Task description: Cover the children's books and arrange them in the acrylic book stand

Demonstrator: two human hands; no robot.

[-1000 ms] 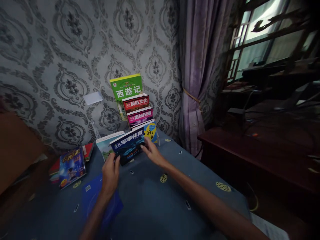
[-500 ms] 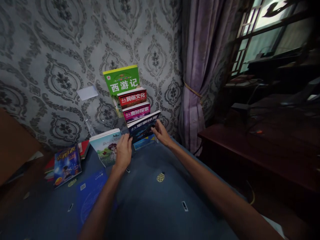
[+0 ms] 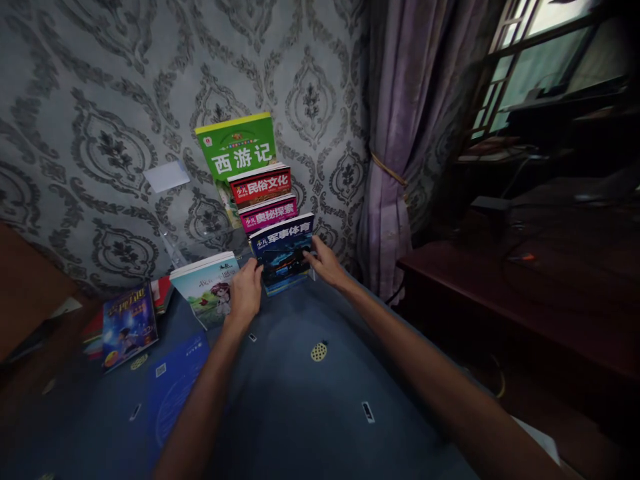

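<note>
A dark blue book (image 3: 283,257) with white title characters stands upright at the front of a stepped row. My left hand (image 3: 246,287) has its fingers closed at the book's left edge, and my right hand (image 3: 327,263) grips the right edge. Behind it rise a magenta book (image 3: 269,215), a red book (image 3: 261,187) and a taller green book (image 3: 243,147). A pale blue-green book (image 3: 207,290) with a drawn figure leans just left of my left hand, which covers part of its cover.
Flat on the blue tablecloth (image 3: 320,413) lies a blue booklet (image 3: 177,380). A purple-blue book (image 3: 129,327) rests on a pile at left. Behind, a clear stand holds a white card (image 3: 167,176). A purple curtain (image 3: 395,133) and dark red desk (image 3: 500,300) are at right.
The dark blue book has been lowered in front of the row, both hands on it. It now hides the blue cover seen below it before. The view has shifted slightly.
</note>
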